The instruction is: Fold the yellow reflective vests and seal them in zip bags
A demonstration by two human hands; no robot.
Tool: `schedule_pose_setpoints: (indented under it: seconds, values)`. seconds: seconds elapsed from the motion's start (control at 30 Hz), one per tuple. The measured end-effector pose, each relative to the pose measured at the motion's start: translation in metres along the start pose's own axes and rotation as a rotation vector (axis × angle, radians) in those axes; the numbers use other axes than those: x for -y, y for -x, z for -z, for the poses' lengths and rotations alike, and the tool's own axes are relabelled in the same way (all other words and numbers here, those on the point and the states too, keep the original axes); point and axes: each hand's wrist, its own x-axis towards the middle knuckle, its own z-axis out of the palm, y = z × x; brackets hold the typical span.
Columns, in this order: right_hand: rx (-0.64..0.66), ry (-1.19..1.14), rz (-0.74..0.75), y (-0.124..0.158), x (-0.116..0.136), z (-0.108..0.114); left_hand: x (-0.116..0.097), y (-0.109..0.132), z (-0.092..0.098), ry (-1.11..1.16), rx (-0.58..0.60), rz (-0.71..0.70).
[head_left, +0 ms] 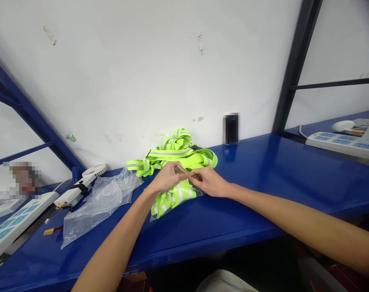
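A clear zip bag [174, 198] lies on the blue table, filled with a folded neon-yellow reflective strap [170, 198] with silver stripes. My left hand [171, 177] grips the bag's top edge, thumb and fingers closed on it. Close beside it, my right hand [207, 180] pinches the same edge, where a reddish seal line shows. Right behind both hands, more neon-yellow reflective straps [172, 153] with dark buckles sit in a loose heap. The fingertips of both hands partly hide the bag's opening.
Several empty clear bags [102, 202] lie to the left, beside a white handheld fan [95, 169], a white device and wires with a yellow connector [49, 231]. A dark upright object [231, 129] stands against the wall. Power strips [344, 142] lie at both sides, near metal frame posts.
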Motion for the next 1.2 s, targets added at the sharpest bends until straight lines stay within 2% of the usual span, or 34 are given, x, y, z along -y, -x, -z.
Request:
schedule_pose_setpoints:
  seconds: [0.17,0.27,0.37,0.5,0.6,0.7,0.87,0.93,1.03,1.2]
  values:
    - [-0.026,-0.080,-0.031,0.002,0.000,0.000,0.000,0.000,-0.001,0.106,-0.078,0.013]
    - [0.042,-0.242,-0.126,0.002,-0.001,0.000,0.000,0.000,0.000,0.175,-0.155,0.085]
    - [0.066,-0.322,-0.144,0.001,-0.002,-0.001,0.001,0.000,0.002,0.211,-0.197,0.092]
    - [-0.038,-0.152,-0.062,0.000,-0.001,-0.005,0.000,0.001,0.002,0.226,-0.191,0.051]
    - [-0.097,0.013,0.062,0.000,0.000,-0.005,-0.002,0.004,0.007,0.209,-0.176,0.060]
    - [-0.049,0.106,0.194,0.001,0.000,-0.001,0.000,0.005,0.016,0.181,-0.058,0.097]
    - [0.229,0.146,0.290,0.003,-0.004,0.005,0.024,0.001,0.020,0.207,0.393,0.128]
    - [0.290,0.153,0.282,0.002,-0.005,0.004,0.033,-0.002,0.016,0.184,0.504,0.105]
    - [0.291,0.097,0.226,-0.001,-0.006,0.004,0.034,-0.001,0.011,0.069,0.528,0.044]
    - [0.383,-0.052,0.108,-0.002,-0.008,0.013,0.016,0.010,0.003,0.006,0.555,-0.075]
